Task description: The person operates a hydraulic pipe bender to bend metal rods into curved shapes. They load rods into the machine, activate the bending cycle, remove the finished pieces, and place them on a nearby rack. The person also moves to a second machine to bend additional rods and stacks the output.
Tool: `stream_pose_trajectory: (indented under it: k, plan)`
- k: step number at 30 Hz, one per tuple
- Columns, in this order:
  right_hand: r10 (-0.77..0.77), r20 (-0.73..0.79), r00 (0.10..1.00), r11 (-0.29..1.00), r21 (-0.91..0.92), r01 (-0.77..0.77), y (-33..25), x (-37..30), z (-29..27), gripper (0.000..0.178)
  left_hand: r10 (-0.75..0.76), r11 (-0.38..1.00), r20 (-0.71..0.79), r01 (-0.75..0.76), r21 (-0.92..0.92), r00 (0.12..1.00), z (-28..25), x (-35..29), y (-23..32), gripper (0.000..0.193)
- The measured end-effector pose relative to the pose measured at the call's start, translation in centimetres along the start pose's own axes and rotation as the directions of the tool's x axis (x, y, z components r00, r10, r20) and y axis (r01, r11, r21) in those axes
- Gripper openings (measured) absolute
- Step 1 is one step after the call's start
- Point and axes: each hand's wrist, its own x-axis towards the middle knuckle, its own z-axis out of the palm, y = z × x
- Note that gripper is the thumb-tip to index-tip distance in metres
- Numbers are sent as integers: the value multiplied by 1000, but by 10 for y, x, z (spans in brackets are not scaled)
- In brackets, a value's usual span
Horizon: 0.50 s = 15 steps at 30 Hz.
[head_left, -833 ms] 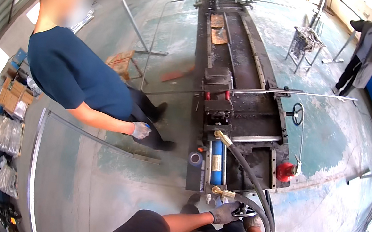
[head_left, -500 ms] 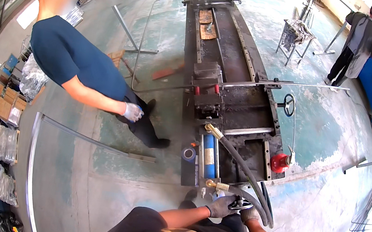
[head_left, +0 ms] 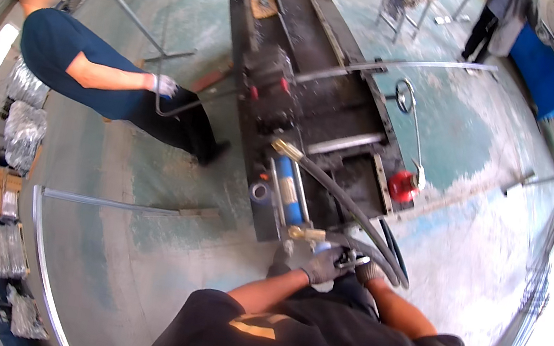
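Observation:
My left hand, in a grey work glove, is closed round a shiny curved metal part at the near end of a long dark steel machine bed. Beside it on the right is my gloved right hand, partly behind the hoses, its fingers mostly hidden. Two thick black hoses arch just above my hands. Their brass fittings join a blue hydraulic cylinder lying between metal rods. A second brass fitting sits close to my left hand.
A co-worker in a blue shirt stands left of the bed, a gloved hand by a bent metal tube. A long bar crosses the bed. A red part and handwheel stick out right. A metal frame lies left.
The view has tilted and turned, shifting the machine up and left. The co-worker's gloved hand has risen from the thigh to the bent tube. My hands stay together at the metal part.

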Motion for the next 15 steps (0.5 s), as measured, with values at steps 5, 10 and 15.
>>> stream_pose_trajectory:
  k: [5, 10, 15]
  plan:
    - [-49, -68, 996, 996, 75, 54, -2, -7, -4, 40, 81, 990, -102, -69, 120, 991, 19, 3, -25, 39]
    - [-113, -131, 985, 980, 148, 132, -6, -7, -13, 37, 158, 986, -151, -163, -25, 976, 21, 7, -20, 27]
    - [-17, -308, 951, 942, 314, 118, -28, -35, -57, 36, 119, 993, -149, -118, 15, 982, 14, 4, 4, 30]
